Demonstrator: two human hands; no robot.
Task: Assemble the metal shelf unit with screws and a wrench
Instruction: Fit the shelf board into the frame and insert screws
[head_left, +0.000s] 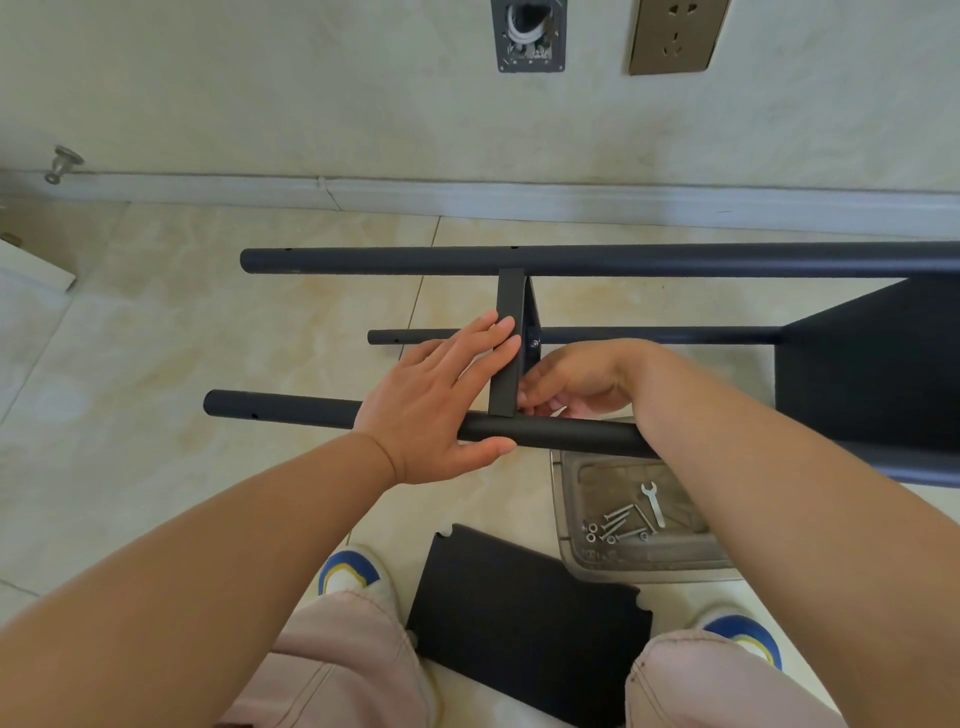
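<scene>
Now steadying the shelf frame (571, 260) on the floor: left hand (441, 400) flat, fingers straight against the upright shelf edge (506, 358); right hand (576, 382) at 3 o'clock, fingers curled, pinching something small and unclear. At 5 o'clock, wrench (652, 501) and screws (618, 522) in clear tray (566, 519)

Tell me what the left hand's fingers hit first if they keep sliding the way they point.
The left hand already has its fingertips against the upright black shelf panel, so that panel blocks it at once.

Open floor (182, 322) left of the poles (291, 410); tray (566, 519) apparently crowds beneath them.
</scene>
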